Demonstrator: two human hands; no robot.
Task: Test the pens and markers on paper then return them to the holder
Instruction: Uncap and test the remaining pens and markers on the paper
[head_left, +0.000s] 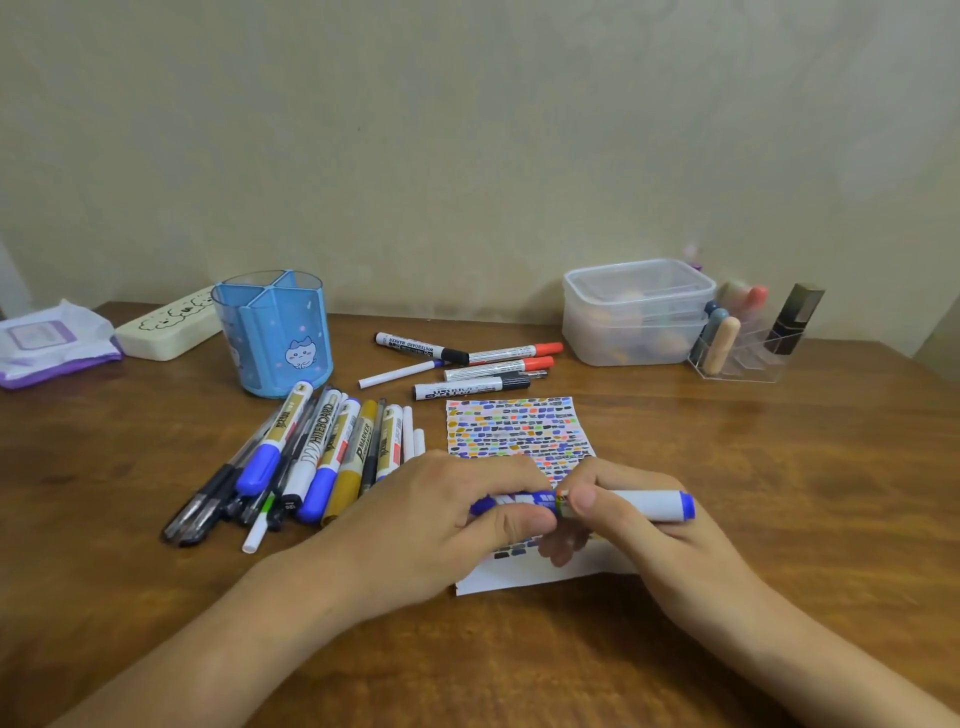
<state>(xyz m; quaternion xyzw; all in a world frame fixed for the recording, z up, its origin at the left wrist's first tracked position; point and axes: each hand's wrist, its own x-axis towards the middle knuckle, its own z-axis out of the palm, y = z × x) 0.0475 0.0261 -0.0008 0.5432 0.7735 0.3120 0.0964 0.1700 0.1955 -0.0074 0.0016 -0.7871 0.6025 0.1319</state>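
A blue-and-white marker (644, 505) lies level above the paper (519, 431), held by both hands. My left hand (447, 519) grips its blue capped end, and my right hand (634, 525) grips the white barrel. The paper is covered with rows of small coloured marks. A pile of several pens and markers (311, 457) lies to the left of the paper. Behind the paper lie several more markers (467, 364), black and red capped. The blue divided holder (275, 332) stands empty at the back left.
A cream pencil case (166, 327) and a tissue pack (47, 343) sit at the far left. A lidded plastic box (636, 312) and a clear organiser (748, 343) with small items stand at the back right, by the wall.
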